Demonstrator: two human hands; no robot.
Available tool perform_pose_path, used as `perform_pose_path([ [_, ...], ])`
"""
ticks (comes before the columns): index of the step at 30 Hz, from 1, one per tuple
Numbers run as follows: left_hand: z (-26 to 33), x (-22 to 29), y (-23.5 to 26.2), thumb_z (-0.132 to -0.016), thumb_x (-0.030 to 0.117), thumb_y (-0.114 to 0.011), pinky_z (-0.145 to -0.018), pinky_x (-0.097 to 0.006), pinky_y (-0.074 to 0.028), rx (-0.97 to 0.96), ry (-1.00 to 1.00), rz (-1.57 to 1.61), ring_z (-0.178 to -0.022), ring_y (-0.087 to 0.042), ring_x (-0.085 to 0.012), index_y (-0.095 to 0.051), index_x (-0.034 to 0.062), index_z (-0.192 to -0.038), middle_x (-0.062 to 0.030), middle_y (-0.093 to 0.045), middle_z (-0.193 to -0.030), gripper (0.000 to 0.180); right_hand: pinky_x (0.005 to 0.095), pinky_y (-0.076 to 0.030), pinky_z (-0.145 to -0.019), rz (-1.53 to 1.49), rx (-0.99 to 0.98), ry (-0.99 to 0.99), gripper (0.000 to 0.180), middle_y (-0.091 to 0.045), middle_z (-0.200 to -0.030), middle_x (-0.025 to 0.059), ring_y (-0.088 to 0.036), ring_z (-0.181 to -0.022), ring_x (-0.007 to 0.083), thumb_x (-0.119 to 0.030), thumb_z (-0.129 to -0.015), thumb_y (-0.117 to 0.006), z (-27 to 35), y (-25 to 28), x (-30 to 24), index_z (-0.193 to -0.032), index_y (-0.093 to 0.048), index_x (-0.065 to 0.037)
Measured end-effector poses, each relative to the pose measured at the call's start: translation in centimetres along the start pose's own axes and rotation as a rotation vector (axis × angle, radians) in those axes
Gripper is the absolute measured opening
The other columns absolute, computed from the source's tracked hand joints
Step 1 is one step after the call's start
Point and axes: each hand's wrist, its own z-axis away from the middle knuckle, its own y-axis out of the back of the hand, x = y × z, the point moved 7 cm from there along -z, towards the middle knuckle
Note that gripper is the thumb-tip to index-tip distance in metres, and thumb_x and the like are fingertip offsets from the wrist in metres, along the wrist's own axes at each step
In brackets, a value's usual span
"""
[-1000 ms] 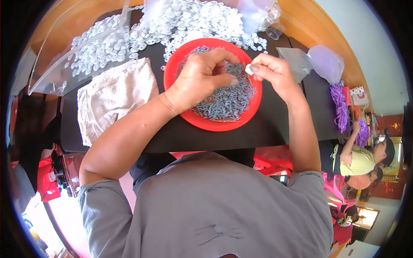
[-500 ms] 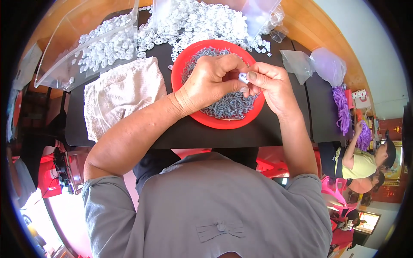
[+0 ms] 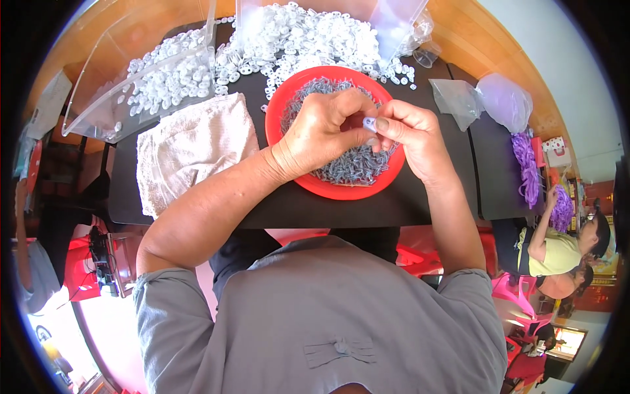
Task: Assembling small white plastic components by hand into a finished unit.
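Over a red plastic basin (image 3: 275, 108), my two hands meet around a small white plastic piece (image 3: 369, 124) with dark holes. My right hand (image 3: 413, 134) pinches it between thumb and fingers. From the other side my left hand (image 3: 328, 128) is closed, thumb and fingertips against the same piece; whether it also holds a tiny screw is hidden. Grey metal screws (image 3: 351, 165) fill the basin beneath both hands. Beyond the basin lies a large heap of similar white plastic pieces (image 3: 302, 36).
Left of the basin a folded pale towel (image 3: 197, 148) lies on the black table (image 3: 420, 210). A clear plastic bin (image 3: 98, 98) on its side holds more white pieces. Plastic bags (image 3: 502, 102) and purple strips (image 3: 525, 171) lie at right, near a person in yellow (image 3: 554, 253).
The white piece has turned slightly between my fingers. My hands stay over the basin, and the whole view has shifted a little.
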Motion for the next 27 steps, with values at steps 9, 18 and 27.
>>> perform_pose_path([
  [9,-0.1,-0.6,0.9,-0.076,0.006,-0.075,-0.057,-0.029,-0.046,0.06,0.02,-0.219,-0.061,-0.056,-0.0159,-0.06,0.0013,-0.096,-0.0086,-0.057,-0.071,0.026,0.0217,-0.041,-0.058,0.0,0.051,0.009,0.014,-0.061,-0.069,0.0028,-0.057,-0.062,0.009,-0.015,-0.089,-0.063,-1.0,1.4,-0.4,-0.085,-0.065,-0.002],
  [18,0.1,-0.5,0.6,-0.081,0.001,-0.071,-0.063,-0.022,-0.046,0.023,0.135,-0.268,-0.069,-0.058,-0.0069,-0.062,0.0013,-0.094,-0.0027,-0.061,-0.076,0.016,0.0222,-0.037,-0.041,0.09,0.597,0.173,0.008,-0.059,-0.06,0.0038,-0.053,-0.046,0.0098,-0.008,-0.082,-0.066,-9.2,16.5,-1.9,-0.077,-0.062,-0.002],
  [27,-0.3,-1.3,3.0,-0.081,0.0,-0.071,-0.06,-0.024,-0.047,0.187,0.144,-0.269,-0.065,-0.058,-0.0081,-0.062,-0.0001,-0.091,-0.0035,-0.062,-0.073,0.013,0.0201,-0.048,-0.049,0.119,0.635,0.15,0.017,-0.065,-0.078,0.0096,-0.059,-0.056,0.0127,-0.005,-0.084,-0.062,-16.7,21.4,-1.5,-0.1,-0.064,0.002],
])
